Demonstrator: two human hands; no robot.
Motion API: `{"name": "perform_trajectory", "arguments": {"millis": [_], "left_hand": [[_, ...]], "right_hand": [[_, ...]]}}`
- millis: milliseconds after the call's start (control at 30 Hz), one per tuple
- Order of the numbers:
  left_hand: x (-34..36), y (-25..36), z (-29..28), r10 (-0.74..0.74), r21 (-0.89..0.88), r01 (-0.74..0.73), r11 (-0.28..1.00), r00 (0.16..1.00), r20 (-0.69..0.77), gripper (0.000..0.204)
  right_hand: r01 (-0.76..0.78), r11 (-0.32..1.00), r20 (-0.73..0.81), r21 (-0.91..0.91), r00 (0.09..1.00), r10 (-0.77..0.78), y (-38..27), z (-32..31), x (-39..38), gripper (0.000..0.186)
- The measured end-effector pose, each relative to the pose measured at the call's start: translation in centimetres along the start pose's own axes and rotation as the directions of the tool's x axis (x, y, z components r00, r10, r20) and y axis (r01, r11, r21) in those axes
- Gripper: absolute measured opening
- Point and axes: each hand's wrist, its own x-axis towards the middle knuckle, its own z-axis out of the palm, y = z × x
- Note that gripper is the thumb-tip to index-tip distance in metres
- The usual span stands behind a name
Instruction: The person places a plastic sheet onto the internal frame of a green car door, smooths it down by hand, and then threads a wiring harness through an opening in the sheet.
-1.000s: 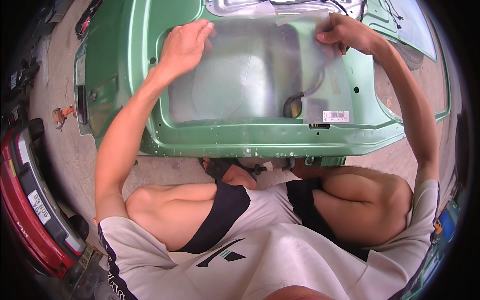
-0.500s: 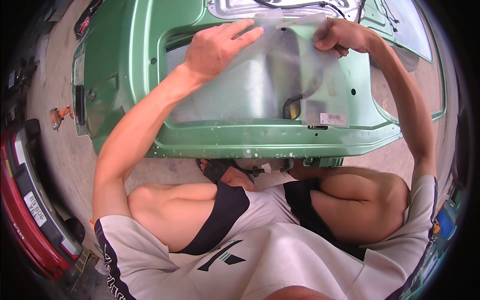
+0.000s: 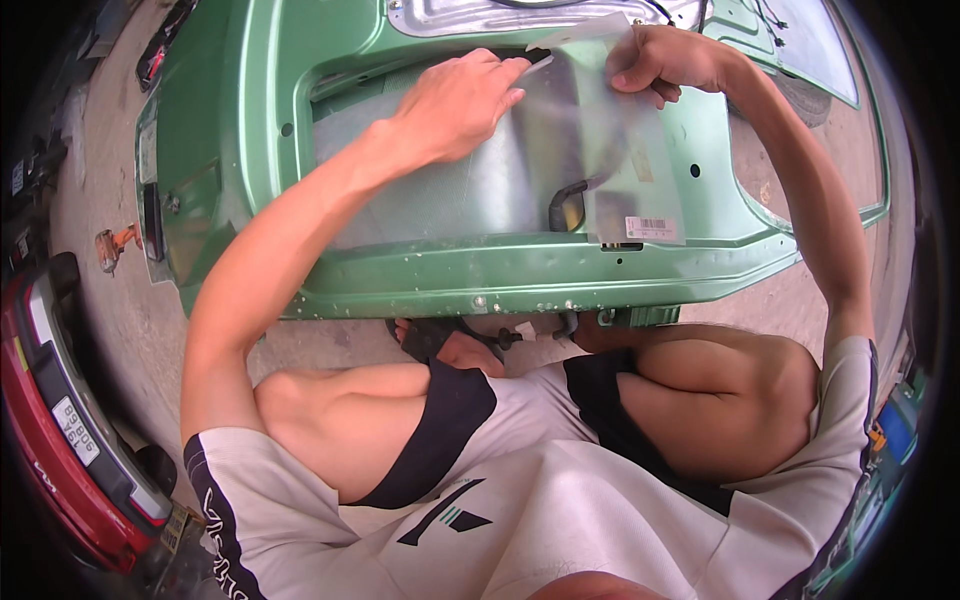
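Observation:
A green metal car door panel (image 3: 250, 280) lies before me, with a large recess covered partly by a translucent plastic sheet (image 3: 400, 210) that has a white label (image 3: 651, 228) at lower right. My left hand (image 3: 460, 105) lies on the sheet's upper middle, palm down, fingers loosely bent, thumb apart, fingertips touching a raised edge of film. My right hand (image 3: 660, 65) pinches the sheet's upper right corner between thumb and fingers. A black curved part (image 3: 565, 200) shows under the sheet at the recess's right.
An orange power tool (image 3: 115, 245) lies on the concrete floor (image 3: 105, 170) to the left. A red-and-silver car rear part (image 3: 70, 500) is farther left. A silver metal panel (image 3: 450, 15) and another green door frame (image 3: 840, 80) lie beyond. My sandalled foot (image 3: 440, 345) is under the panel's near edge.
My left hand has moved right along the sheet from its upper left area to the middle, its grip loosened. My right hand has shifted slightly left, still pinching the corner.

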Motion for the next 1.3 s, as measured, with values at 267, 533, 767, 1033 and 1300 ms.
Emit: {"name": "perform_trajectory", "arguments": {"millis": [267, 533, 767, 1033, 1300], "left_hand": [[0.2, -3.3, 2.4, 0.457, 0.369, -0.324, 0.871, 0.809, -0.369, 0.045], [-1.5, -1.1, 2.9, 0.133, 0.238, -0.130, 0.963, 0.991, 0.005, 0.078], [-5.1, 2.3, -0.5, -0.216, 0.456, 0.090, 0.885, 0.948, 0.233, 0.083], [-7.0, -2.6, -1.9, -0.196, 0.456, 0.140, 0.879, 0.977, 0.079, 0.078], [-3.7, 4.6, -1.4, 0.059, 0.017, -0.058, 0.998, 0.996, -0.062, 0.066]], "right_hand": [[0.035, 0.999, 0.031, -0.017, 0.999, -0.035, 0.8, -0.5, 0.1, 0.025], [-0.036, 0.992, -0.107, 0.122, 0.993, 0.049, -0.6, 0.6, -0.8, 0.037], [-0.012, 0.993, -0.232, 0.117, 0.972, 0.039, -0.3, 1.0, -1.2, 0.033], [0.105, 0.976, -0.435, 0.192, 0.900, -0.011, -2.9, 2.6, -2.6, 0.026], [-0.072, 0.888, -0.606, -0.455, 0.755, -0.250, 0.5, 2.9, -2.2, 0.042]]}}
